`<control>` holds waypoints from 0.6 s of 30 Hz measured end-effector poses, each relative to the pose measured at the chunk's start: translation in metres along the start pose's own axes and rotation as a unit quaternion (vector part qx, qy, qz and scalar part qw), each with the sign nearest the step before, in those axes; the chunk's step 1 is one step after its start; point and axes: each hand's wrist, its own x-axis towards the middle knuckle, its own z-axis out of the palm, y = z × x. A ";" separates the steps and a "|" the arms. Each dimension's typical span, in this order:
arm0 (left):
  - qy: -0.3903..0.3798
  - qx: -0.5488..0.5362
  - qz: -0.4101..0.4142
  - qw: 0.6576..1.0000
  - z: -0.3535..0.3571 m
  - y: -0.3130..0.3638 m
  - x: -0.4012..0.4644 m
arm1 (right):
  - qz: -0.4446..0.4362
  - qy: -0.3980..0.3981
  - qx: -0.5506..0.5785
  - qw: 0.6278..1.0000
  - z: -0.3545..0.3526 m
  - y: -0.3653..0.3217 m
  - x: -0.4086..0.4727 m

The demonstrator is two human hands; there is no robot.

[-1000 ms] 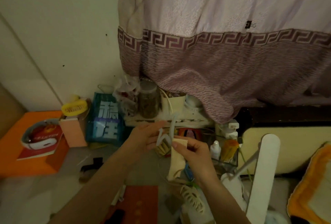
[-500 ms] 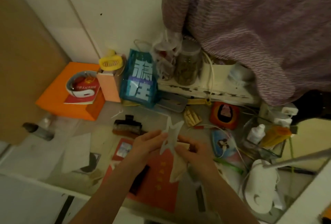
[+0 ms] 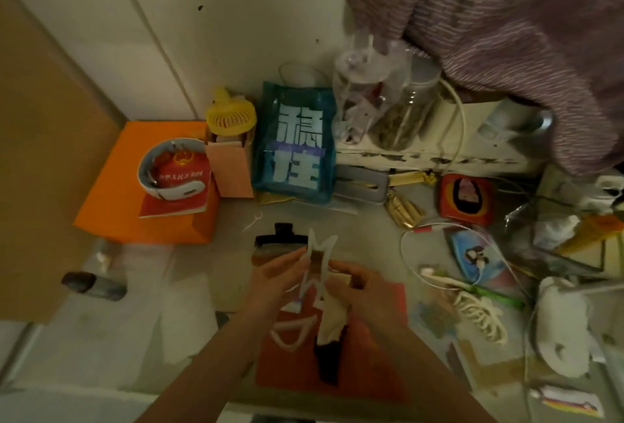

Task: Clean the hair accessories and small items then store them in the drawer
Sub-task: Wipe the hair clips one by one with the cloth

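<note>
A white star-shaped hair clip (image 3: 319,255) is held upright above the desk, pinched on its left side by my left hand (image 3: 275,282). My right hand (image 3: 363,287) grips a beige cloth (image 3: 332,319) and presses it against the clip's right side; the cloth hangs down below the hand. A cream claw clip (image 3: 479,316) lies on the desk to the right. A dark claw clip (image 3: 280,240) lies just behind the hands. A gold clip (image 3: 403,208) sits further back. No drawer is in view.
A red booklet (image 3: 371,355) lies under the hands. An orange box (image 3: 135,186), a yellow fan (image 3: 231,117), a blue bag (image 3: 295,145) and jars (image 3: 401,111) crowd the back. A white lamp base (image 3: 562,324) and cables fill the right side.
The view has tilted down from the curtain to the desk. Both hands stay on the white clip and cloth and now sit lower, over the red booklet.
</note>
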 end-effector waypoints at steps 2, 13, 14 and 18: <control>-0.004 0.030 0.000 1.000 -0.026 0.001 0.011 | 0.015 0.015 0.015 1.000 0.028 0.004 0.007; -0.023 0.071 -0.114 0.991 -0.112 -0.020 0.040 | 0.076 0.069 -0.004 0.995 0.128 0.031 0.020; -0.030 0.063 -0.115 0.991 -0.116 -0.022 0.043 | 0.082 0.066 -0.008 0.994 0.132 0.033 0.023; -0.025 0.032 -0.134 0.990 -0.128 -0.027 0.056 | 0.121 0.062 -0.036 0.990 0.140 0.042 0.036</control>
